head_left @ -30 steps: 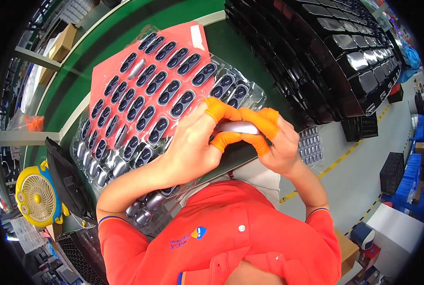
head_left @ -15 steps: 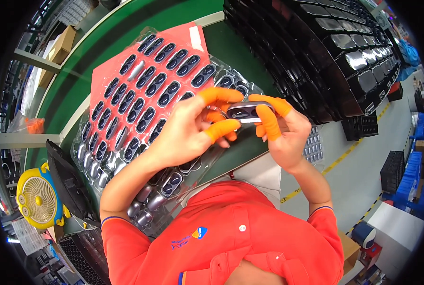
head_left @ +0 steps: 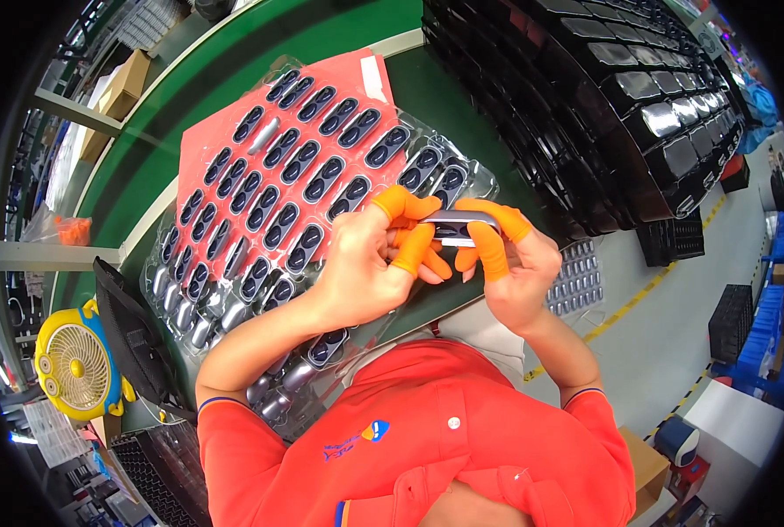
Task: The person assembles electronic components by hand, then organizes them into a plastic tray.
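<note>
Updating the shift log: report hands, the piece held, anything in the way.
Left hand and right hand on one small case. Case held up, dark side partly showing. Plastic tray of similar cases beyond left hand; nothing seen blocking.

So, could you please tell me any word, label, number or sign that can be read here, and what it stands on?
Nothing can be read clearly enough to quote.
Red shirt: blue lettering beside a small emblem, too small and blurred to read.
White strip on the pink sheet: no legible text.
Case held in the fingers: no lettering can be made out.
</note>
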A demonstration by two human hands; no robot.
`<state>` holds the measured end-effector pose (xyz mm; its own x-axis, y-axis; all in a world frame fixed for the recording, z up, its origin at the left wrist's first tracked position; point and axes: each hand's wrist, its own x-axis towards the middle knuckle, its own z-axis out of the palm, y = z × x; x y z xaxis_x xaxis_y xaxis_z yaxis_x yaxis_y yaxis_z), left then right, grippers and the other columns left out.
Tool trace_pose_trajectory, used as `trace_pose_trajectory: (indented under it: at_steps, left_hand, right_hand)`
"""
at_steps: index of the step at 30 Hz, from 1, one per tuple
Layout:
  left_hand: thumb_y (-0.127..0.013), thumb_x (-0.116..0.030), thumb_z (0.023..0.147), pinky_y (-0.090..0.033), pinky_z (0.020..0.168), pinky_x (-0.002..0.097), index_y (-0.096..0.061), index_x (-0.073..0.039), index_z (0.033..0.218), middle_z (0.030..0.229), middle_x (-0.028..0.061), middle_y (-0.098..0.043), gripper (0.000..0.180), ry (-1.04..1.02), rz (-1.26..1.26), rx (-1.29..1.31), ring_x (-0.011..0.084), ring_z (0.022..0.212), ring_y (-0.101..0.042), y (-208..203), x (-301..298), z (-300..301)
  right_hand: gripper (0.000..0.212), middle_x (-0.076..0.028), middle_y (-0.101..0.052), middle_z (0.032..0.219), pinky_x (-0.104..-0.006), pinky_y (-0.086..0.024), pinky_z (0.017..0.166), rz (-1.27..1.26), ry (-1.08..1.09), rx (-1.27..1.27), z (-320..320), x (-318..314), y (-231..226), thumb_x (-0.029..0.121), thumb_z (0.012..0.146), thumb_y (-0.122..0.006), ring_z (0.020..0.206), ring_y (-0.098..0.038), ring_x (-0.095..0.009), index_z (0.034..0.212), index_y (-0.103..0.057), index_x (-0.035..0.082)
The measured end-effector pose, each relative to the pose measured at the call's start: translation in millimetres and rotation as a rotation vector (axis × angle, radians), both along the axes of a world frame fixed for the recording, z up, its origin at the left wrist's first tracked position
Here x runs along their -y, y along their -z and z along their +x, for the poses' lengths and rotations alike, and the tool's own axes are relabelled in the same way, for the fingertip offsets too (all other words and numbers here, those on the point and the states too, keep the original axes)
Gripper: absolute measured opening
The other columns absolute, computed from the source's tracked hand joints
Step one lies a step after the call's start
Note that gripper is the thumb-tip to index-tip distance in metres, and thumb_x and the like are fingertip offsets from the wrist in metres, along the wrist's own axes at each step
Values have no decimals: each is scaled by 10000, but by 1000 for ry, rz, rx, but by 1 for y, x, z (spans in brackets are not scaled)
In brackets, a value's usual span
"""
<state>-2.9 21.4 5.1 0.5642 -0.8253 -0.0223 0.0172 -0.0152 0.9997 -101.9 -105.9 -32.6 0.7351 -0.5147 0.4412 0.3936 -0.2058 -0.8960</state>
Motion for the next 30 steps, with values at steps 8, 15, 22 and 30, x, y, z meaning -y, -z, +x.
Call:
trace_pose_trajectory:
  at_steps: [8, 15, 22, 30]
  left_hand:
    - [-455, 31, 889, -562, 663, 292, -468, 89, 1118, 918, 169, -599, 236, 140, 15, -129, 229, 733, -656, -1, 5, 11]
    - [-488, 13, 871, -536, 633, 261, -496, 93, 1089, 787, 143, -621, 232, 64, 102, 292, 187, 708, -655, 5, 5, 4]
    - [-491, 30, 858, -530, 569, 265, -521, 94, 990, 719, 144, -612, 150, 81, 203, -30, 190, 637, -653, -3, 4, -4]
    - [-475, 23, 875, -542, 571, 274, -490, 87, 1001, 786, 147, -592, 142, 170, 271, -54, 217, 669, -649, 6, 18, 1]
  right_hand:
    - [148, -99, -609, 834, -195, -421, 445, 208, -74, -164, -10, 13, -4, 24, 866, -554, 549, -548, -87, 980, -586, -64]
    - [102, -103, -615, 783, -230, -436, 489, 106, -9, -183, -5, 7, -11, 22, 852, -566, 585, -568, -107, 917, -580, -55]
    - [104, -118, -617, 764, -287, -453, 542, -727, 93, 43, 1, 18, 13, -1, 829, -517, 590, -595, -206, 896, -585, -45]
    - [133, -97, -624, 754, -272, -456, 534, -619, 110, 108, 7, 20, 18, 12, 830, -468, 568, -596, -205, 866, -585, -40]
